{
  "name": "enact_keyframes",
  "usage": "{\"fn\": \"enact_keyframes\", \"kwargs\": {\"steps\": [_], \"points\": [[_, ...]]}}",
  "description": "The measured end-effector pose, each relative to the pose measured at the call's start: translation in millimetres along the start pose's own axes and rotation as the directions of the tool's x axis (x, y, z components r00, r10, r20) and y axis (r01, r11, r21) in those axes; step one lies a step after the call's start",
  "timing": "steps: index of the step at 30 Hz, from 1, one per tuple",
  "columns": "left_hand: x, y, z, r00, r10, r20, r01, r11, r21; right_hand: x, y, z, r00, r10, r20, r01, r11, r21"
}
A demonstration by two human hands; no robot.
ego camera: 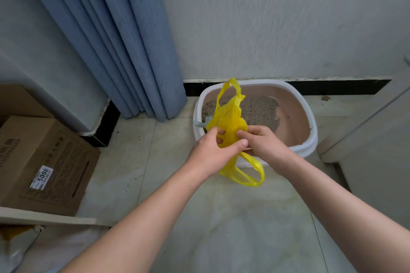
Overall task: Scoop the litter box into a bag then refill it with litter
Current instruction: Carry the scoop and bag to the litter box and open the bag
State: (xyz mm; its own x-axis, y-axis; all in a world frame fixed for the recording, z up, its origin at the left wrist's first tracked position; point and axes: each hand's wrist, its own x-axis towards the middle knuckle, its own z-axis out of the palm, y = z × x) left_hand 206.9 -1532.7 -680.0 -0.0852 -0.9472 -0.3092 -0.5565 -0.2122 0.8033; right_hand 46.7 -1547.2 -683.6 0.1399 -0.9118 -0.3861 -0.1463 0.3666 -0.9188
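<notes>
In the head view, a thin yellow plastic carrier bag (230,117) is held up crumpled, just in front of the near rim of an oval litter box (310,117) with a white rim and pink inside. Both hands are clamped on the bag. The left hand (213,150) has its thumb laid across the front of the plastic and its fingers curled into the folds. The right hand (264,144) touches it from the other side and pinches the same bunched middle between fingertips and thumb. One handle loop of the bag stands up over the box. The other loop hangs below the hands, in front of the box's near wall.

The litter box sits on the pale tiled floor (177,184) against the wall, its far rim close to a black skirting strip (332,87). Grey-brown granular litter (259,108) covers the far and left part of the box's bottom, and the pink base is bare toward the right. A pale grey-blue plastic handle (200,123) rests on the box's left rim, its far end hidden behind the bag.

Left of the box hangs a blue pleated fabric curtain (124,51), its hem near the box's left rim. Well to the left of the box lies a brown cardboard carton (44,162) with a white sticker (42,177) reading 5008. Dark crumbs speckle the floor between the carton and the box.
</notes>
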Motion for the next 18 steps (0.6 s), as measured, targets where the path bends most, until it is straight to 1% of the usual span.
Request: {"fn": "enact_keyframes", "kwargs": {"steps": [4, 7, 11, 14, 16, 18], "points": [[1, -1, -4, 0.995, 0.015, -0.099, -0.012, 1.000, 0.024, -1, -2, 1, 0.996, 0.007, 0.090, -0.006, 1.000, -0.001], [4, 0, -6, 0.988, 0.022, -0.152, -0.020, 1.000, 0.013, -2, -3, 0, 0.994, -0.046, 0.095, 0.047, 0.999, -0.009], [7, -2, -6, 0.974, 0.013, -0.225, -0.017, 1.000, -0.019, -1, -3, 1, 0.992, -0.082, 0.100, 0.088, 0.994, -0.062], [8, -6, -9, 0.968, 0.016, -0.250, -0.021, 1.000, -0.014, 3, 0, 2, 0.996, -0.085, 0.036, 0.086, 0.996, -0.032], [10, -6, -14, 0.962, -0.001, -0.274, -0.002, 1.000, -0.011, 5, -1, 0, 0.995, -0.085, -0.043, 0.086, 0.996, 0.004], [13, -5, -22, 0.951, -0.039, -0.308, 0.037, 0.999, -0.013, 8, -2, -4, 0.988, -0.084, -0.133, 0.084, 0.996, 0.000]]}}
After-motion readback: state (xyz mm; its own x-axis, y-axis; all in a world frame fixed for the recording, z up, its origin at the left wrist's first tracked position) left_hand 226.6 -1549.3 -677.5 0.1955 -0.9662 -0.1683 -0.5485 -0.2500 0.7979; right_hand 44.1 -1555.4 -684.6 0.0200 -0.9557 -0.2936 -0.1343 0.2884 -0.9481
